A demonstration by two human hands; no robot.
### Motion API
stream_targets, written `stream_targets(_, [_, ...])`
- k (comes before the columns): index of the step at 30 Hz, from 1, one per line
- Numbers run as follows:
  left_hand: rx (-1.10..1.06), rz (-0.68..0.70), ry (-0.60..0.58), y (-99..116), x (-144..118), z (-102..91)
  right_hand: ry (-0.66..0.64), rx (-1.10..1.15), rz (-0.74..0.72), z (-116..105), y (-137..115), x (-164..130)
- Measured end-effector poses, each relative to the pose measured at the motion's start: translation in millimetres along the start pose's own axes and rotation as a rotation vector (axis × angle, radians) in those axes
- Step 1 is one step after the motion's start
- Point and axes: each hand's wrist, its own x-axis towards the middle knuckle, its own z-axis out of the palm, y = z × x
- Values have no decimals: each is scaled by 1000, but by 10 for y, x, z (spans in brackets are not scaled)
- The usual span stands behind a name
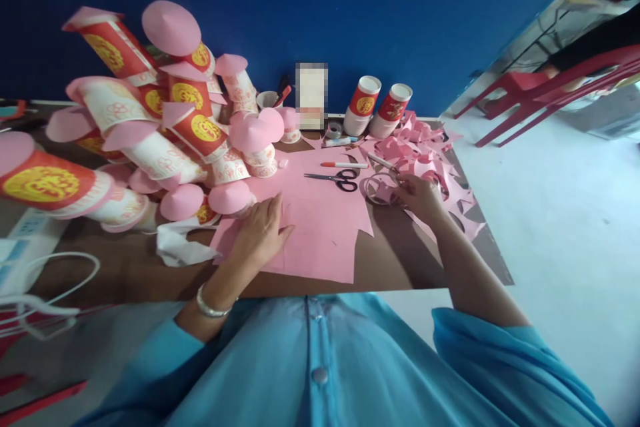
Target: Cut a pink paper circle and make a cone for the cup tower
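Note:
My left hand [260, 230] rests flat, fingers apart, on a large pink paper sheet [320, 220] spread across the brown table [390, 260]. My right hand [417, 195] grips a clear tape ring [379, 188] at the sheet's right edge. Black-handled scissors [337, 179] lie on the pink sheet between the hands. Beyond them lies a pen with a red cap [344, 165].
A heap of red and white paper cups with pink cone lids [165, 133] fills the table's left. Two upright red cups [380, 107] stand at the back by the blue wall. Pink paper scraps [425, 147] litter the right side. Red chairs [550, 93] stand far right.

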Motion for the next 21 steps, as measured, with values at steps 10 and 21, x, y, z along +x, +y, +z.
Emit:
stream_targets(10, [92, -88, -128, 43, 285, -44, 70, -465, -355, 136, -503, -21])
stream_targets(21, [14, -173, -225, 98, 404, -27, -324, -723, -508, 535, -1083, 181])
